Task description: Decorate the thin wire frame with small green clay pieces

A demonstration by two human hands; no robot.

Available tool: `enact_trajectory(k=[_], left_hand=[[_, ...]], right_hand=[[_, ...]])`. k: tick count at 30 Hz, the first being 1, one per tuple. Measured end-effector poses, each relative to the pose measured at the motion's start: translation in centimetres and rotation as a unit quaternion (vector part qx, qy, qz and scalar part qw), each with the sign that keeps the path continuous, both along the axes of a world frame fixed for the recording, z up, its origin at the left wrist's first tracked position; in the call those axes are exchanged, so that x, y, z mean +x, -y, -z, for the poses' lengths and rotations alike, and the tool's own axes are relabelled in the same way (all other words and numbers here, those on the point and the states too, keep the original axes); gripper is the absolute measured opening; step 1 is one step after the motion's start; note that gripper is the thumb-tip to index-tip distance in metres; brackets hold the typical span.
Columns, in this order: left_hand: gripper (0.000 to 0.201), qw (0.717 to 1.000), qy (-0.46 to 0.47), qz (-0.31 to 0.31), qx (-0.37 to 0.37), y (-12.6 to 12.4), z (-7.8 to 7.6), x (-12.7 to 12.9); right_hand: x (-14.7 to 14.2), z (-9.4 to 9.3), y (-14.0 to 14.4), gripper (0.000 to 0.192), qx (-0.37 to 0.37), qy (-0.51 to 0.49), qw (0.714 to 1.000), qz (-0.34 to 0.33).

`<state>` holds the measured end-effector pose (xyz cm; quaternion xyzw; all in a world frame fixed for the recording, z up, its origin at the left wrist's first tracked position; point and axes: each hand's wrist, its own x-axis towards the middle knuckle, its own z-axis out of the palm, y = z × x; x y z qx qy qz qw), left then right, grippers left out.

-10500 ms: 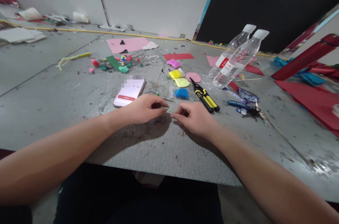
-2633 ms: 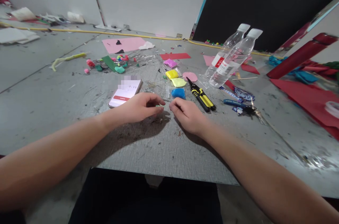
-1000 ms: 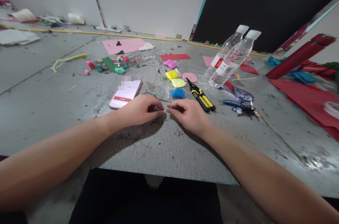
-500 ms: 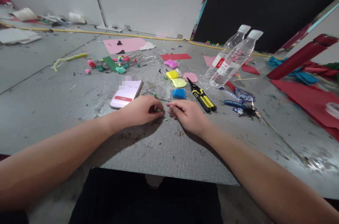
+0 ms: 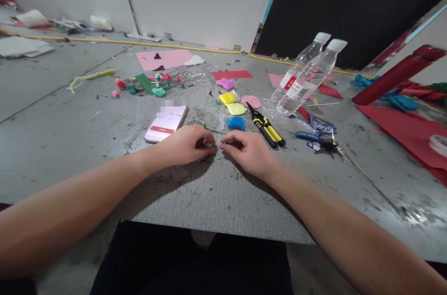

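Observation:
My left hand (image 5: 185, 145) and my right hand (image 5: 248, 152) rest close together on the grey table (image 5: 70, 141), fingertips almost touching. The left fingers pinch a tiny green piece (image 5: 208, 145). My right thumb and forefinger are pressed together right beside it; what they hold is too small to tell. A green crumb (image 5: 219, 157) lies on the table just below the fingertips. A phone (image 5: 165, 122) with a lit screen lies just behind my left hand.
Small bags of blue (image 5: 235, 123), yellow (image 5: 227, 98) and magenta (image 5: 225, 83) clay lie behind the hands. Yellow-handled pliers (image 5: 267, 128) and two clear bottles (image 5: 307, 78) sit to the right. Red paper (image 5: 412, 132) is far right, pink paper (image 5: 164, 58) at the back.
Over the last second my hands have stayed nearly in place, fingertips working the green piece. Compared with ten seconds ago, the hands sit closer together.

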<state>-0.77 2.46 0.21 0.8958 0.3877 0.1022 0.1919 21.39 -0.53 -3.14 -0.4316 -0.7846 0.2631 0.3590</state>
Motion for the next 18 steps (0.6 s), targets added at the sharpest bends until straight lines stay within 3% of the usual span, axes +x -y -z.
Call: enact_trajectory(k=[8,18], left_hand=[[0.022,1.0,0.007,0.003,0.008,0.04,0.02,0.02],[0.022,1.0,0.016,0.003,-0.003,0.1,0.01,-0.03]], right_hand=[[0.07,0.04,-0.2,0.015,0.051,0.034,0.998,-0.019],[0.04,0.14,-0.13,0.02,0.059,0.028,0.998,-0.02]])
